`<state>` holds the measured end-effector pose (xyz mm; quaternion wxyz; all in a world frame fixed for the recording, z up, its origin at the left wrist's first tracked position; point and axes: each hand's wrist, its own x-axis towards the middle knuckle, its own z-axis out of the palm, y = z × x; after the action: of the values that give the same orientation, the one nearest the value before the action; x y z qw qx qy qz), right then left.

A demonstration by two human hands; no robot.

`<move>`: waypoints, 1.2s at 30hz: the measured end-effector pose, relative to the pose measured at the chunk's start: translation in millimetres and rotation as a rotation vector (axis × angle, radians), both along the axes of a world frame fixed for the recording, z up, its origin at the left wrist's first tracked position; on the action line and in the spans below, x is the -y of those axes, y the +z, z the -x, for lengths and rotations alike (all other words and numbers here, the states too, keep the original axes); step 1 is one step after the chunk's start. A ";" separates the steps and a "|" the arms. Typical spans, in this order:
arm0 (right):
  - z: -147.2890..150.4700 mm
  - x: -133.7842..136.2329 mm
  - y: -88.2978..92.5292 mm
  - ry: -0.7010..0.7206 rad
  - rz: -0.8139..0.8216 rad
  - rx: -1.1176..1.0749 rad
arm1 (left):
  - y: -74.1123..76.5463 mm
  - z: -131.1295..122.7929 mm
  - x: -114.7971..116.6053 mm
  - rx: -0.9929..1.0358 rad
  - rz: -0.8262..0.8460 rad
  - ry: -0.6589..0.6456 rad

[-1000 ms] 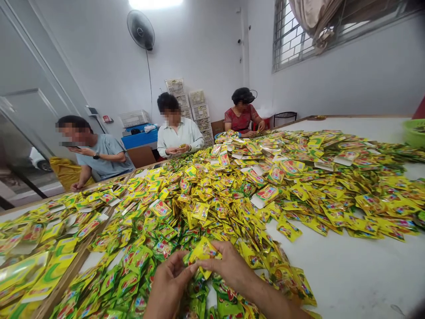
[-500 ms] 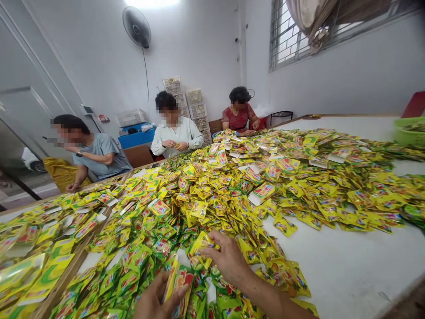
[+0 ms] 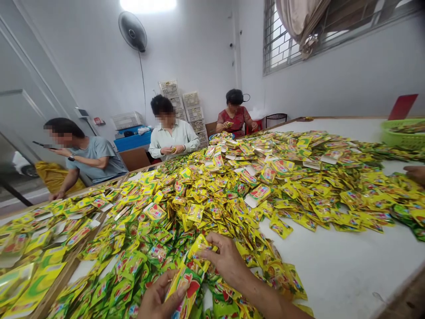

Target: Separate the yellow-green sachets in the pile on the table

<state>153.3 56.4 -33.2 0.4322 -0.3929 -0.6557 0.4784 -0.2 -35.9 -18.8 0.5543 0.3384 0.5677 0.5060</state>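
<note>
A large heap of yellow and green sachets (image 3: 232,186) covers the white table (image 3: 345,266). My left hand (image 3: 157,299) is at the bottom edge, closed on a larger yellow packet (image 3: 184,285) with a red picture, held tilted upright. My right hand (image 3: 226,259) reaches into the near part of the heap, its fingers pinching a small yellow sachet (image 3: 199,248) that still rests among the others.
Three other people sit along the far left side of the table, one (image 3: 83,153) holding a phone, two (image 3: 171,133) (image 3: 235,115) handling sachets. A green basket (image 3: 401,133) stands at the far right. Another person's hand (image 3: 415,173) shows at the right edge. Stacked crates (image 3: 186,104) stand by the back wall.
My hands were together on one small sachet. The left hand has drawn back low with a larger packet in it, and the right hand has gone onto a sachet in the heap.
</note>
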 end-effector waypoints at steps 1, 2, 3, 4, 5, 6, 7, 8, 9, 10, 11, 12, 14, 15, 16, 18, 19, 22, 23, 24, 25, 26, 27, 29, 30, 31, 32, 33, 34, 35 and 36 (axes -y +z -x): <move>-0.1 0.7 0.4 0.001 0.006 0.003 | 1.1 0.4 -1.7 -0.025 -0.007 -0.009; -0.5 1.3 1.0 0.003 0.015 0.007 | 1.9 0.9 -3.2 -0.048 -0.011 -0.024; -0.9 1.9 1.8 0.002 0.021 0.016 | 2.1 1.5 -4.3 -0.068 -0.017 -0.038; -1.3 2.5 2.7 -0.004 0.017 0.032 | 1.7 1.9 -5.2 -0.083 -0.025 -0.048; -1.5 3.2 3.5 -0.017 0.003 0.051 | 0.5 1.9 -5.8 -0.094 -0.033 -0.053; -1.3 4.2 4.2 -0.036 -0.016 0.068 | -1.3 1.5 -6.2 -0.099 -0.040 -0.051; -0.6 5.4 4.5 -0.057 -0.032 0.080 | -3.6 0.4 -6.4 -0.092 -0.047 -0.042; 0.7 6.9 4.4 -0.071 -0.037 0.089 | -6.1 -1.1 -6.6 -0.069 -0.054 -0.029; 2.6 8.6 3.8 -0.073 -0.029 0.089 | -8.6 -3.1 -6.7 -0.027 -0.055 -0.022; 4.8 10.4 2.9 -0.066 -0.013 0.081 | -10.9 -5.2 -6.9 0.028 -0.047 -0.024; 7.0 12.0 1.9 -0.054 0.001 0.068 | -12.9 -7.3 -7.2 0.083 -0.039 -0.029; 8.9 13.4 1.1 -0.039 0.004 0.054 | -14.5 -8.9 -7.5 0.130 -0.032 -0.034; 10.8 14.9 1.0 -0.009 -0.019 0.042 | -16.8 -10.4 -8.1 0.179 -0.023 -0.032; 10.4 14.9 2.0 0.003 -0.048 0.053 | -17.5 -10.3 -8.2 0.185 -0.021 -0.026; 9.1 14.8 3.6 0.020 -0.084 0.076 | -18.2 -9.7 -8.1 0.188 -0.017 -0.017; 4.9 14.1 7.8 0.058 -0.163 0.142 | -19.6 -8.1 -6.9 0.197 -0.001 -0.008; 2.7 13.9 9.5 0.077 -0.197 0.175 | -20.3 -7.3 -6.0 0.196 0.004 -0.008; -1.5 13.1 9.7 0.144 -0.208 0.250 | -21.8 -6.0 -3.4 0.178 -0.004 -0.026; -2.0 12.4 7.8 0.160 -0.195 0.254 | -21.9 -5.7 -2.7 0.170 -0.012 -0.029; -2.2 11.5 5.4 0.170 -0.179 0.244 | -21.5 -5.3 -2.2 0.164 -0.014 -0.028; -2.2 10.2 2.7 0.165 -0.161 0.226 | -20.8 -4.8 -1.8 0.163 -0.008 -0.023; -2.3 8.9 0.3 0.146 -0.142 0.206 | -19.8 -4.3 -1.5 0.164 0.003 -0.020; -2.5 7.6 -1.4 0.122 -0.124 0.193 | -18.5 -3.9 -1.2 0.164 0.014 -0.021; -2.9 6.1 -2.2 0.088 -0.109 0.212 | -15.8 -3.2 -0.3 0.161 0.017 -0.034; -3.0 6.1 -1.3 0.082 -0.121 0.243 | -14.5 -3.1 0.2 0.158 0.009 -0.044; -2.9 6.6 0.2 0.083 -0.147 0.278 | -13.5 -3.2 0.6 0.154 0.001 -0.053; -2.6 7.4 2.0 0.089 -0.180 0.311 | -12.6 -3.6 1.0 0.148 -0.002 -0.059; -2.0 8.5 3.8 0.093 -0.210 0.338 | -11.9 -4.1 1.3 0.144 0.002 -0.063; -1.4 9.7 5.4 0.097 -0.232 0.359 | -11.3 -4.9 1.4 0.141 0.007 -0.068; -1.0 10.7 6.7 0.105 -0.239 0.372 | -10.9 -5.8 1.3 0.139 0.008 -0.070; -0.8 11.5 7.5 0.120 -0.233 0.378 | -10.3 -6.9 1.1 0.139 0.004 -0.070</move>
<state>154.0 44.8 -25.7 0.3149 -0.3831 -0.7982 0.3421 6.7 -37.0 -29.1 0.6105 0.3208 0.5167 0.5074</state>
